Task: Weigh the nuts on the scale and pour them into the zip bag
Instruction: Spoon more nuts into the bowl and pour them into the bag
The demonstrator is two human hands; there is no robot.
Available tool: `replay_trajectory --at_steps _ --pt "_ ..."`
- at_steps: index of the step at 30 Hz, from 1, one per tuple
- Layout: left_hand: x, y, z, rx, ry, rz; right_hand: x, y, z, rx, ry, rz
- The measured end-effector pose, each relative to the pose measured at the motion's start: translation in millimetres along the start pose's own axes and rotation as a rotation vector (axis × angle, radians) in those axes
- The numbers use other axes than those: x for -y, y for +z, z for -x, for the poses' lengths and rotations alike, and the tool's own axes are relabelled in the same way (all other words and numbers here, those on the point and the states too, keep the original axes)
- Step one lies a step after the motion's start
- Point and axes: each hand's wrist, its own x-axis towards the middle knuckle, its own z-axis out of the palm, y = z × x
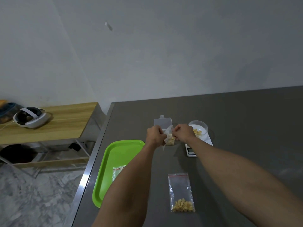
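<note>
Both hands, left [155,133] and right [183,131], pinch the top of a zip bag [169,138] holding nuts [170,141], above the bench [246,128].

Bare grey table [246,122] lies open across the right of the frame. At centre, the scale [195,147], its bowl [199,126] and a clear box [162,122] crowd together. A green tray [114,154] blocks lower left; a filled bag [181,192] lies lower centre.

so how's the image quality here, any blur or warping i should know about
Head view: wide-angle warp bends the table edge; soft even light, faint shadows; the zip bag between left hand and right hand is small and blurry; scale display unreadable.
</note>
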Motion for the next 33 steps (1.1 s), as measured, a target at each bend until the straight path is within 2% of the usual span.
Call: replay_trajectory --at_steps 3,6,9,12,17,19,27,33 --pt "2 -2 -2 -0.017 0.035 -0.085 1 -2 0 0.024 -0.053 0.04" --pt "2 1 0 0.03 0.114 -0.116 5 -2 1 0.066 -0.092 0.082" --pt "5 5 0 0.035 0.107 -0.08 6 -1 0 0.087 -0.123 0.157" --pt "9 5 -2 -0.006 0.08 -0.087 2 -4 1 0.041 -0.123 0.265" --pt "10 -2 -3 0.098 0.175 -0.367 -3 -4 8 -0.027 -0.153 0.398" --pt "10 0 -5 0.139 0.201 -0.407 -2 -2 8 -0.025 -0.169 0.407" --pt "17 3 -8 0.062 0.126 -0.365 -1 2 8 -0.022 -0.171 0.304" --pt "12 4 -6 0.022 0.134 -0.275 3 16 11 0.06 -0.117 0.26"
